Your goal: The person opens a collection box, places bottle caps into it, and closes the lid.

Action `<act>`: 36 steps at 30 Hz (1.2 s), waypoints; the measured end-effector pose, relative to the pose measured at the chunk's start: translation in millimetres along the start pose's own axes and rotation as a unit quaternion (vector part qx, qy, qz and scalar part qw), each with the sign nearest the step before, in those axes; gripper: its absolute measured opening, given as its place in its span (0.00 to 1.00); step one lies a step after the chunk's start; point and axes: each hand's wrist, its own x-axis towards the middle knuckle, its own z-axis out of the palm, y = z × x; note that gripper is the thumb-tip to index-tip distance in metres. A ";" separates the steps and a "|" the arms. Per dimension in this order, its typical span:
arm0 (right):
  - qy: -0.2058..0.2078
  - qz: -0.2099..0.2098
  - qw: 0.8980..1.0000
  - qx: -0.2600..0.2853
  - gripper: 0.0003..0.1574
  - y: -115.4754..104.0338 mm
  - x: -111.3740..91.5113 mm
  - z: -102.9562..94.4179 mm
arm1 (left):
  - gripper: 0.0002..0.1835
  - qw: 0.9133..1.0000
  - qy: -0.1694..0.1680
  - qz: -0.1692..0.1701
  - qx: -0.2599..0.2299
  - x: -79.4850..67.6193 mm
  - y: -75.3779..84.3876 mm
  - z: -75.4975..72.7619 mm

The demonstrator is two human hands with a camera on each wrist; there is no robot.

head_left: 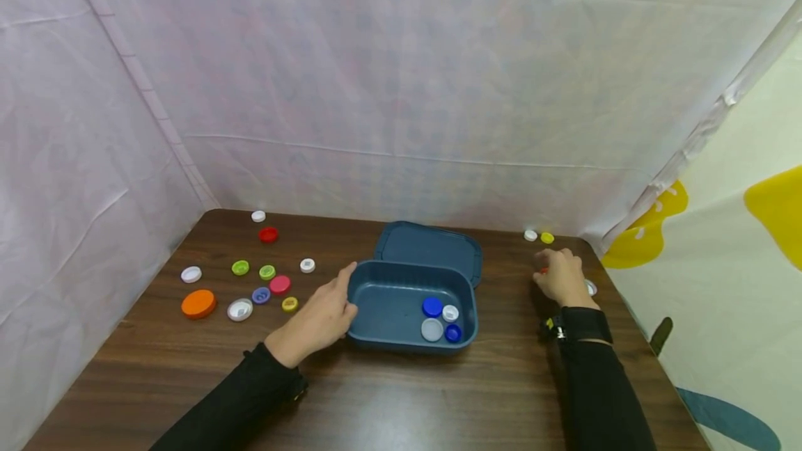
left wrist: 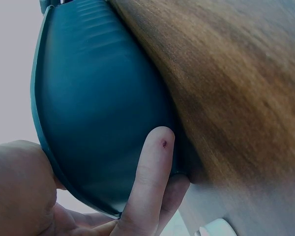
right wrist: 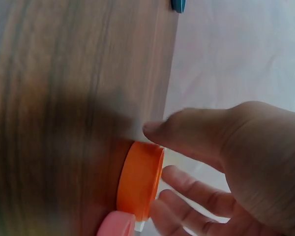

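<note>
A blue-grey plastic container point(head_left: 382, 312) stands mid-table, with blue, white and grey bottle caps at the right of its floor. My left hand point(head_left: 321, 315) grips its left end. In the left wrist view, fingers lie against the container's outer wall point(left wrist: 98, 98) and the thumb goes over the rim. At the table's right side, my right hand point(head_left: 560, 277) is over an orange cap point(right wrist: 140, 179). Its thumb and fingers are spread around the cap without closing on it. A pink cap point(right wrist: 117, 225) sits beside the orange one; my hand hides it in the head view.
Behind the container lies its lid point(head_left: 429, 249). Several loose caps are scattered on the left, including a large orange cap point(head_left: 198, 303) and a red cap point(head_left: 268, 234). A white cap point(head_left: 530, 235) and a yellow cap point(head_left: 547, 237) lie at the back right, near the cloth wall point(head_left: 438, 124).
</note>
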 end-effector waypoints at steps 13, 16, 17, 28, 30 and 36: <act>-0.053 0.079 0.995 -0.005 0.30 9.8 -6.0 -9.0 | 0.44 1.000 0.000 -0.011 0.003 0.8 -1.7 2.0; -0.045 0.070 0.996 0.005 0.27 10.7 -6.5 -9.0 | 0.44 1.000 0.000 -0.013 0.003 0.5 -1.6 2.2; -0.044 0.069 0.997 0.007 0.27 10.8 -6.6 -9.0 | 0.44 1.000 0.000 -0.013 0.002 0.4 -1.9 2.2; -0.029 0.075 0.996 0.026 0.25 2.2 -5.1 -10.4 | 0.44 1.000 -0.005 -0.014 0.000 0.7 -0.5 0.7; -0.017 0.055 0.998 0.026 0.25 -1.8 -4.2 -10.6 | 0.44 1.000 -0.005 -0.016 0.003 0.6 -0.3 0.9; 0.028 -0.015 0.999 0.038 0.22 -19.2 -3.5 -11.9 | 0.44 1.000 -0.003 -0.010 0.003 0.8 -0.3 0.8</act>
